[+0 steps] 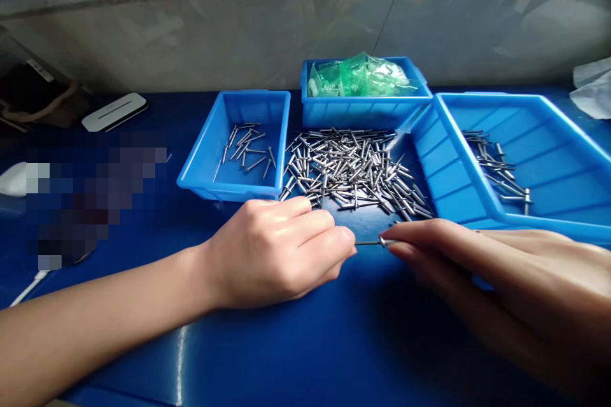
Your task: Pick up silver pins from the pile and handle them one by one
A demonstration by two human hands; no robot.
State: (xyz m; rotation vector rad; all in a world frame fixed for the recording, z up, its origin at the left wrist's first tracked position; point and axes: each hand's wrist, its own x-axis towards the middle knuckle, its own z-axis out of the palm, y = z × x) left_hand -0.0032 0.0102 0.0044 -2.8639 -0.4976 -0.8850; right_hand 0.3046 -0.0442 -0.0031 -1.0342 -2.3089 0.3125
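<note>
Both ends of a slim metal pin [368, 243] were hidden in the grip of the left hand [281, 251] and the right hand [515, 267], the latter cut off by the right edge, as was a blue bin [539, 162]. Pixelated blocks obscured a dark object [105, 197] at left, while the contents of green plastic bags [354, 74] were too indistinct to identify.

Slim metal rivet [375, 243] between left fingers [324, 245] and right fingers [424, 232]
</note>
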